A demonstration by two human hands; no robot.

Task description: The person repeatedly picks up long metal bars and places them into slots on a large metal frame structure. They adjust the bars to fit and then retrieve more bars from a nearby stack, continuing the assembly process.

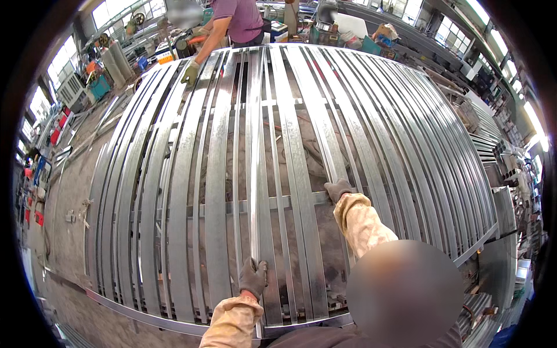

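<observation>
Long galvanized steel strips [217,203] lie side by side across a steel frame. My left hand [253,277], in a dark grey glove, is closed around a narrow bright steel bar [254,191] near its close end. Further out and to the right, my gloved right hand [339,189] is closed on the near end of a steel channel [325,133]; the fingers beneath it are hidden. Across the frame, a co-worker's gloved hand [190,74] rests at the far ends of the strips.
The co-worker in a purple shirt [238,20] stands at the far edge. A cross rail [203,210] runs under the strips, with gaps between them. Metal stock [493,145] is stacked at right, and tools and machines line the left. A blurred round patch covers the lower right.
</observation>
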